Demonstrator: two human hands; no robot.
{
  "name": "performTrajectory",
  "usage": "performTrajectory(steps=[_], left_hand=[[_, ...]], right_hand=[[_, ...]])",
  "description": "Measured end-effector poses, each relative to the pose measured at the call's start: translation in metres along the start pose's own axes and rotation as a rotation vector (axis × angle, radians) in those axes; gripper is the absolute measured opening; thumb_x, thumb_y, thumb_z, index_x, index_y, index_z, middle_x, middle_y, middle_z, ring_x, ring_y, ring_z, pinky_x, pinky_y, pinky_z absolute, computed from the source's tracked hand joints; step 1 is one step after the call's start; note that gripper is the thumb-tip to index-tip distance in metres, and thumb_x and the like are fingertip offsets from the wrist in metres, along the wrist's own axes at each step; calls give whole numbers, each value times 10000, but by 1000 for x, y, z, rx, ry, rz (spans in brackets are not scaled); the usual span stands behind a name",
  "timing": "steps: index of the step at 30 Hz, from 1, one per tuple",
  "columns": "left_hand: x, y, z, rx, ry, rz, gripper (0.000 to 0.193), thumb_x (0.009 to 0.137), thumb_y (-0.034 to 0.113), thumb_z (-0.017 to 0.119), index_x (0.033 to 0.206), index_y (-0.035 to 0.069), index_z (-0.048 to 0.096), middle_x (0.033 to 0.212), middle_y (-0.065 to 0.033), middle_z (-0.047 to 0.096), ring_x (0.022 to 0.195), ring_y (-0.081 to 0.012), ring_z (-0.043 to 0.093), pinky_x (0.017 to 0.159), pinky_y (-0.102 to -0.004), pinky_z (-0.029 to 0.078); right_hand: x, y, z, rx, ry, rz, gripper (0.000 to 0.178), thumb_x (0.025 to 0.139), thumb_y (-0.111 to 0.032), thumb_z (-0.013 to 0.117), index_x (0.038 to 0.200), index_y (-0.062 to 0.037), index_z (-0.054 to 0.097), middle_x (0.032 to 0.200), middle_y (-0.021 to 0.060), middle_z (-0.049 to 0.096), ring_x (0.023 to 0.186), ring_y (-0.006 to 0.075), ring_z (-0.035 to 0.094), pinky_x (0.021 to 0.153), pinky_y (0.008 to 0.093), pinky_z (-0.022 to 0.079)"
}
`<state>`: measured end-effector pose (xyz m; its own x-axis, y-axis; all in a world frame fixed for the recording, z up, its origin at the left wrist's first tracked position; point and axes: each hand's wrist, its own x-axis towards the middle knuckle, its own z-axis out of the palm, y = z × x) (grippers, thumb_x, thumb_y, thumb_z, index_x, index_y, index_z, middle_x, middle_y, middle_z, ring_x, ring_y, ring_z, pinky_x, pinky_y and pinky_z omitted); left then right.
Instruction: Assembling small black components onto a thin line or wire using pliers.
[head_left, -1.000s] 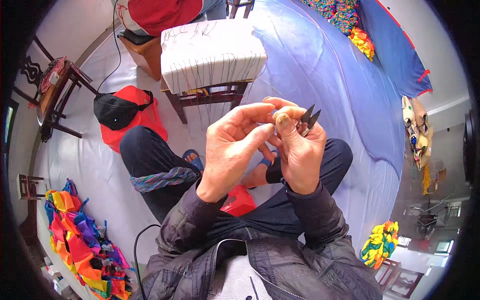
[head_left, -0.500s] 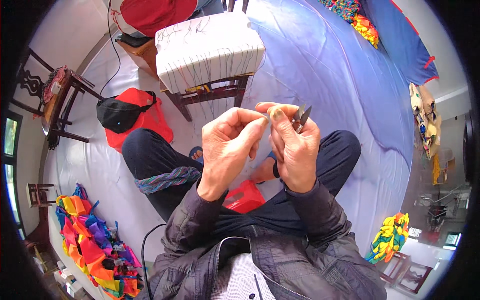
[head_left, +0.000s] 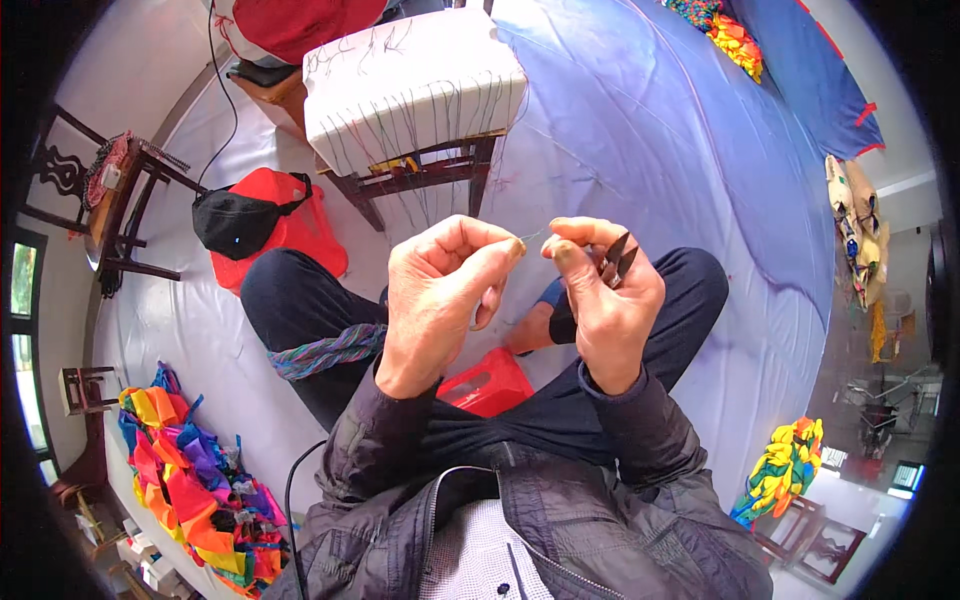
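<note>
My left hand (head_left: 432, 300) is closed in a pinch, thumb against forefinger, on a fine thread (head_left: 533, 235). The thread runs across the small gap toward my right hand (head_left: 612, 325). In the right hand a pair of small dark-bladed thread snips (head_left: 618, 262) is tucked among the fingers, blades pointing up and away. The right thumb and forefinger are bent close together at the thread's other side; whether they grip it is too small to tell. Beyond both hands stands a white foam block (head_left: 420, 80), with several dark threads hanging over its near side.
The block rests on a dark wooden stool (head_left: 365, 200). A black bag (head_left: 235, 225) lies on a red stool (head_left: 325, 240) at left. A multicoloured braided cord (head_left: 325, 355) circles my left leg. Bright fabric strips (head_left: 185, 470) lie lower left. A red plastic item (head_left: 490, 385) sits between my legs.
My hands have drawn apart, the left moving slightly left and the right moving right. The thread between them now shows. The snips have turned a little in the right hand.
</note>
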<state>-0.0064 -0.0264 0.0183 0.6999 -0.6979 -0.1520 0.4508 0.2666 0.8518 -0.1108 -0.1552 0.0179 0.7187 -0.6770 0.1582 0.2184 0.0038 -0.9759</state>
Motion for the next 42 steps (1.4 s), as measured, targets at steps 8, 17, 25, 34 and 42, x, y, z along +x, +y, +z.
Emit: performTrajectory(steps=[8,17,25,34,42], left_hand=[[-3,5,3,57,-24,-53,82,935,68,689,934,-14,686,689,4,608,540,-26,507,441,-180,340],[-2,1,-4,-84,-112,-88,83,937,71,672,927,-11,667,680,-5,596,501,-34,472,421,-195,313],[0,0,-6,-253,-176,-230,100,933,73,649,899,-20,637,646,-11,545,471,-59,448,403,-211,290],[3,0,-10,-265,-232,-277,143,939,99,628,845,3,579,677,-20,504,461,-74,415,381,-216,289],[3,2,-9,-212,-256,-340,139,935,94,624,842,1,579,674,-30,519,453,-78,425,380,-222,295]], right_hand=[[4,-8,-7,-241,-112,-227,189,954,14,677,1142,32,664,972,55,704,847,84,637,748,196,481],[4,-11,-5,-25,-128,119,149,938,22,687,1085,10,712,972,42,731,830,64,639,757,199,501],[13,4,-10,-10,-276,-2,138,920,48,681,1051,26,718,931,46,694,741,55,568,637,206,411],[13,4,-14,28,-350,-38,93,920,62,659,999,26,694,910,40,660,732,66,542,633,211,405],[7,1,-19,69,-298,107,79,923,56,680,981,8,704,932,30,707,851,74,636,768,226,514]])
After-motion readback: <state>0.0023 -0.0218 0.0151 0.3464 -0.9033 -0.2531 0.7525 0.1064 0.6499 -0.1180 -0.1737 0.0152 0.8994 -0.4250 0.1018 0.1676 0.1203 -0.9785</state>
